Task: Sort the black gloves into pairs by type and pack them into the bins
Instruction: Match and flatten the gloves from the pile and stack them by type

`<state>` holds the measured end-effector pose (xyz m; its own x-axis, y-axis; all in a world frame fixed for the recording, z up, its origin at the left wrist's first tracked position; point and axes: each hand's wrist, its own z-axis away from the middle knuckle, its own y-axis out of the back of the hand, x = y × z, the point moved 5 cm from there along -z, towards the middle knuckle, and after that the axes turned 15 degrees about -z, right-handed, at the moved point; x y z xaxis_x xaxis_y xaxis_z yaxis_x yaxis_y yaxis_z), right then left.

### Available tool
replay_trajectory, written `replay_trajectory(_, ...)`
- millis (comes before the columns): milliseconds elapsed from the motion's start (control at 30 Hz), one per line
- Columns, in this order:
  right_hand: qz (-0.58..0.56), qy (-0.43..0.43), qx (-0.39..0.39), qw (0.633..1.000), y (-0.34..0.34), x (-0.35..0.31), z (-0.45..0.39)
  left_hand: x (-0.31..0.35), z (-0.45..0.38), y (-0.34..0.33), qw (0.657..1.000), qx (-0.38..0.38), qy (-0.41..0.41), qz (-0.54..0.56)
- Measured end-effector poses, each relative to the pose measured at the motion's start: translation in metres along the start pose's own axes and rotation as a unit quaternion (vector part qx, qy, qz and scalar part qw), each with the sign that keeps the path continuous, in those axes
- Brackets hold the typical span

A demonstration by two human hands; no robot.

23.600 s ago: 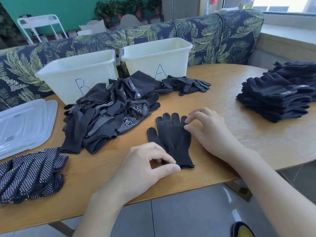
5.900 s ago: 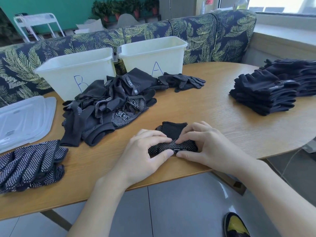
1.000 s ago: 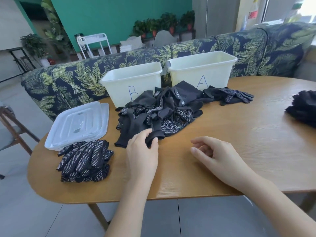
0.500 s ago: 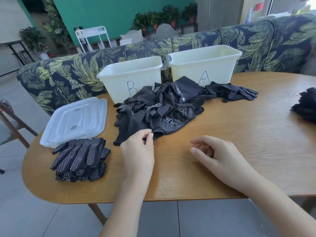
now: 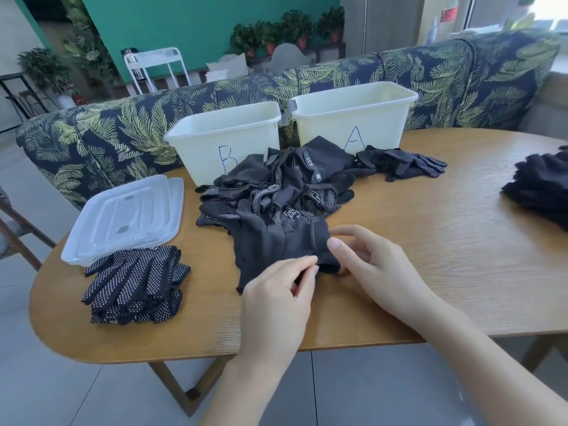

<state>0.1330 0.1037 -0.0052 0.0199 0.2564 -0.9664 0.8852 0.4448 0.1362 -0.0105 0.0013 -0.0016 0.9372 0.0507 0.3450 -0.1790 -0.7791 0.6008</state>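
On table [image 5: 430, 241], both hands' fingers [image 5: 310, 265] pinching glove [image 5: 270, 244].

Left hand [image 5: 278, 298] and right hand [image 5: 373, 272] close together, fingers [image 5: 309, 265] curled in pinches, forearms extended.

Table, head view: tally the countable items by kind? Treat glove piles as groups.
White bins: 2, B and A
Clear lids: 2, stacked
Glove groups: 4: dotted stack, mixed heap, dotted pair, plain stack
Total: 8
Left hand and right hand pinch a plain glove.
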Motion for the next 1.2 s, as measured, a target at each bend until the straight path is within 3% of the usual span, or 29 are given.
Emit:
replay_trajectory(300, 0.090, -0.016, -0.025, 0.995, -0.009, 0.007, -0.007, -0.039, -0.014, 0.010, 0.992, -0.026, 0.119, -0.026)
replay_trajectory(500, 0.193, -0.011, -0.038, 0.980, -0.020, 0.011, -0.014, -0.056, -0.020, -0.011, 0.971, -0.173, 0.164, -0.029)
replay_trajectory(833, 0.091, -0.006, 0.014, 0.996, -0.005, 0.010, -0.009, -0.069, -0.037, -0.018, 0.961, -0.194, 0.150, -0.125)
replay_trajectory(1033, 0.102, -0.024, 0.072, 0.992, 0.023, 0.010, -0.004, -0.070, -0.044, -0.015, 0.960, -0.178, 0.168, -0.134)
replay_trajectory(1200, 0.142, -0.009, 0.100, 0.985, 0.051, 0.008, 0.003, -0.063, -0.042, -0.020, 0.953, -0.209, 0.166, -0.140)
